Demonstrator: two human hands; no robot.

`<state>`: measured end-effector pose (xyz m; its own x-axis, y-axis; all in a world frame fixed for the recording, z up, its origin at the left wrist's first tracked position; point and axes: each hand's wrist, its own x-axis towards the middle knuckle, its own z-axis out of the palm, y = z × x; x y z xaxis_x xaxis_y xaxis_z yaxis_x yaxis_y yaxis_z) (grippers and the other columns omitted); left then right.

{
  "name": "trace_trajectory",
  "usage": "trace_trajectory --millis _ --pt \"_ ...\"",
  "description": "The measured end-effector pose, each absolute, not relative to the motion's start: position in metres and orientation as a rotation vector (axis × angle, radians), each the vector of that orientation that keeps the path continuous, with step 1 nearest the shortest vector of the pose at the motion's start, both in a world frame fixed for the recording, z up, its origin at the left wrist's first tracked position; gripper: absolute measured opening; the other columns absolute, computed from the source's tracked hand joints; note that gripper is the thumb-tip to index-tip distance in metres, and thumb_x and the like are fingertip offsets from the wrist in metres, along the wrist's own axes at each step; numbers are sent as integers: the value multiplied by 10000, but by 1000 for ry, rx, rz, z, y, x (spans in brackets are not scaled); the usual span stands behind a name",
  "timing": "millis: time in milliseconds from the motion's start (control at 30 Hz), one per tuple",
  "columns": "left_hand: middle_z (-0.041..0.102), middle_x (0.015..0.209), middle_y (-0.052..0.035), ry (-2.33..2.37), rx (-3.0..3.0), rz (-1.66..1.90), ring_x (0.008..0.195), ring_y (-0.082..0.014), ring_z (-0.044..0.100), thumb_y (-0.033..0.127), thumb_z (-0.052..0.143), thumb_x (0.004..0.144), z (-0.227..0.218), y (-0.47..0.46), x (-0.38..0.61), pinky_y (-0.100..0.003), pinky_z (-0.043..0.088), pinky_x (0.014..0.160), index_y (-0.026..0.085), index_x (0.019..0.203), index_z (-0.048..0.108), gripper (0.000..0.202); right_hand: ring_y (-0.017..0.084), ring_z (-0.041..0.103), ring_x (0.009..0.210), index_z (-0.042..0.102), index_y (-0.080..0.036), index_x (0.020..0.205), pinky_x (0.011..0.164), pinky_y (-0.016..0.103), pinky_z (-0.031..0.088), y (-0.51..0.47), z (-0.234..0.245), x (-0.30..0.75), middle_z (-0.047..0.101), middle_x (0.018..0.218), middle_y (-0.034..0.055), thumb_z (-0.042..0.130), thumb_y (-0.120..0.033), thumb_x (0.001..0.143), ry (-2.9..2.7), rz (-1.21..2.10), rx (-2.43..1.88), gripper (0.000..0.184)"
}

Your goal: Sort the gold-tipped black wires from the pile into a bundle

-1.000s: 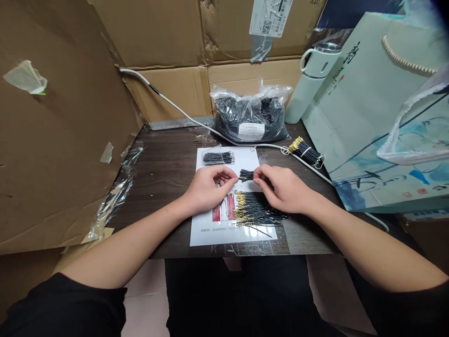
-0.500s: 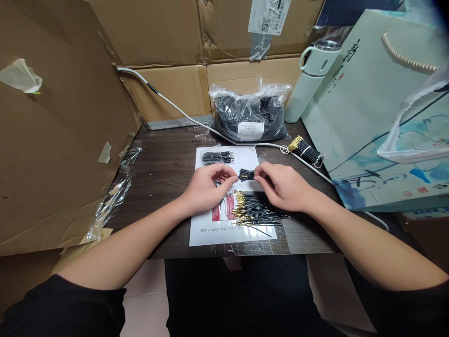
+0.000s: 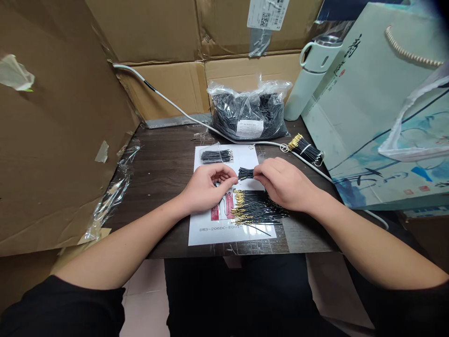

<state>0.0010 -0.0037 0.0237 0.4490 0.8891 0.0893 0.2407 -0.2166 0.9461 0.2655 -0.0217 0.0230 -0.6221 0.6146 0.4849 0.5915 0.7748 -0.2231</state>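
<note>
The right hand (image 3: 286,185) pinches the right end of a short black wire bundle (image 3: 245,173) above the printed sheet (image 3: 195,238). The left hand (image 3: 207,188), thumb and index finger brought together, meets its left end; anything between them is too small to tell. Gold-tipped black wires (image 3: 259,206) lie just below.

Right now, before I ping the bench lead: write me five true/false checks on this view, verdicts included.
1. The right hand holds a bunch of black pieces. True.
2. The left hand lies flat, fingers spread. False: its fingers are curled, fingertips by the bunch's left end.
3. Loose gold-tipped wires lie partly on the white sheet. True.
4. The tied bundle sits on that sheet. False: it lies right of it.
5. The bottle is left of the clear bag. False: right.
</note>
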Motion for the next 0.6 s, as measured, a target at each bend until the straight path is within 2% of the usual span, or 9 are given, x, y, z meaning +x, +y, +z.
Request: trace_trajectory --millis 333,600 --pt "780 906 -77 946 1699 781 810 -158 693 333 800 914 23 -7 2 -296 586 777 141 941 785 195 229 558 820 588 -192 1041 779 381 425 -26 21 261 664 921 84 451 -118 1109 -2423 97 -920 169" --pt "765 831 -68 956 1511 716 722 -139 684 334 841 872 31 -5 3 -271 587 694 131 919 777 218 228 568 827 588 -194 1048 778 384 431 -26 22 261 667 924 83 437 -137 1128 -2411 66 -886 181"
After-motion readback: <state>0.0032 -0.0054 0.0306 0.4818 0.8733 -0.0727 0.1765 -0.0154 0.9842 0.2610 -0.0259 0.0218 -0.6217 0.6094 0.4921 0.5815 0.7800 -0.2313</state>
